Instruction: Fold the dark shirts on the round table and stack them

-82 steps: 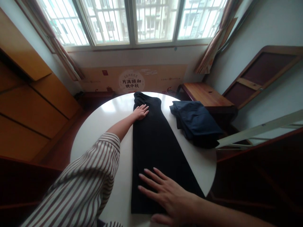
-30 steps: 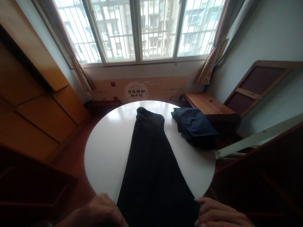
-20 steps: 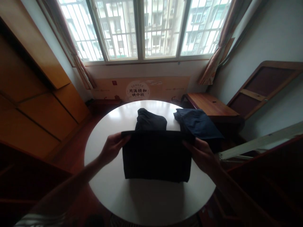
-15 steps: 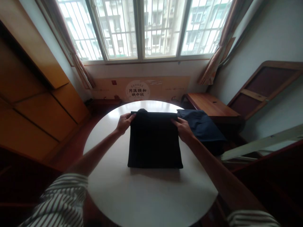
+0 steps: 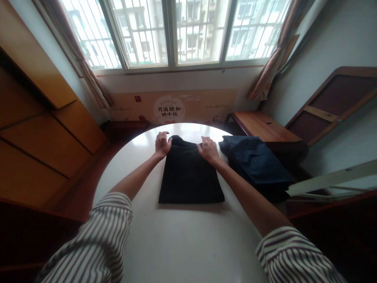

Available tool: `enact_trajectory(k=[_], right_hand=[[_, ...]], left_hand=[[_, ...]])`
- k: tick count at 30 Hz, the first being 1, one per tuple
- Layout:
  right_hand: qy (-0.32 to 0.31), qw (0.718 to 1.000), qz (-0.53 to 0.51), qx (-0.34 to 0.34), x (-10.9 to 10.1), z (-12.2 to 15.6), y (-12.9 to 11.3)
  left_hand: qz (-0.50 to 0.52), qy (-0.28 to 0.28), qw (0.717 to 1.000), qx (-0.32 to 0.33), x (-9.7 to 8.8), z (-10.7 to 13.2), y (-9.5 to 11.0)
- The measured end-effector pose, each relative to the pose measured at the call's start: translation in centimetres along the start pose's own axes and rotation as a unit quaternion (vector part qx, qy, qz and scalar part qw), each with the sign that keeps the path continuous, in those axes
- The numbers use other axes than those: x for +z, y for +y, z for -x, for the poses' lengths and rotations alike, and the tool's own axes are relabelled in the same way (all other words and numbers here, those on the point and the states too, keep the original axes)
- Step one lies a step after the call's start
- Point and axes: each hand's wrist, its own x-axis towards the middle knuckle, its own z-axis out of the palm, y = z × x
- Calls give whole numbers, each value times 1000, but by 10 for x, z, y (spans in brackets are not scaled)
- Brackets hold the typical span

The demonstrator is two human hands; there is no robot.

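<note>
Left hand (image 5: 162,144), right hand (image 5: 208,150) slid farther up, apart, on one folded black garment (image 5: 191,177), one navy bundle (image 5: 253,165) just beside

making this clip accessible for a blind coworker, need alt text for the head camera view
A person's left hand and right hand rest at the far edge of a folded black garment on a round white table. Folded navy clothes lie beside it, and a barred window fills the background.

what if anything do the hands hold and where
The left hand and right hand are on the far edge of the folded black cloth garment, one near each corner; whether they grip or just press cannot be told.
</note>
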Motion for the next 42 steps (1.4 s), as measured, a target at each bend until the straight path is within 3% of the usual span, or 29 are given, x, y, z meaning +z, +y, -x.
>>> enact_trajectory(k=[2, 4, 6, 8, 14, 19, 22, 25, 29, 33, 38, 42], right_hand=[[-58, 994, 70, -55, 16, 22, -8], [-136, 967, 173, -126, 30, 50, -12], [-191, 933, 251, -176, 36, 78, -13], [-203, 922, 266, -195, 33, 105, -13], [-208, 919, 242, -232, 11, 170, -16], [-221, 923, 224, -220, 10, 207, -27], [-226, 925, 201, -229, 4, 217, -31], [-238, 916, 179, -268, -15, 219, -25], [-171, 915, 206, -302, -50, 210, -3], [-138, 911, 214, -324, -68, 198, 17], [-157, 892, 239, -349, -61, 187, 23], [-142, 889, 262, -348, -58, 187, 20]], left_hand=[[-70, -96, 980, 157, 5, 8, 6], [-143, -211, 936, 245, 13, 16, 9], [-213, -273, 904, 251, 21, 22, 7], [-262, -289, 892, 230, 26, 25, 4], [-303, -313, 875, 212, 29, 21, 4], [-296, -327, 875, 199, 28, 18, 12], [-258, -272, 904, 205, 15, 30, 23], [-167, -202, 926, 271, -14, 66, 34], [-68, -264, 880, 390, -65, 140, 34], [-97, -267, 846, 450, -97, 193, 16], [-156, -267, 835, 456, -105, 206, 5], [-135, -291, 853, 412, -110, 204, 12]])
